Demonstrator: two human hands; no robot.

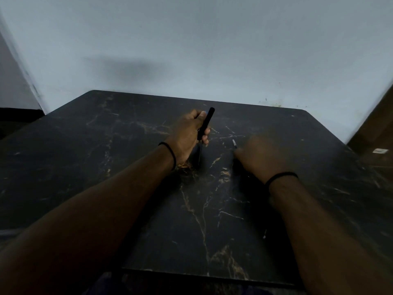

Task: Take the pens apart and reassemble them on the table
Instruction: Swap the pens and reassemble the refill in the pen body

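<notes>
The left hand (188, 135) is gripping a black pen (205, 123) above the dark marbled table (106, 156), fingers curled around it. The right hand (258, 155) is blurred, apparently pinching a thin silver-tipped refill (234, 143); I cannot tell its grip for certain.

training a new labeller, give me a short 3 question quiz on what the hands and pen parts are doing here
1. True or false: the left hand grips a black pen barrel.
2. Which hand is motion-blurred? A left, B right.
3. Fill in: a thin pen part pokes out beyond the right hand, over the dark marbled ____.

Key: 1 true; 2 B; 3 table. Whether the right hand's fingers actually pinch the thin part cannot be told.
</notes>
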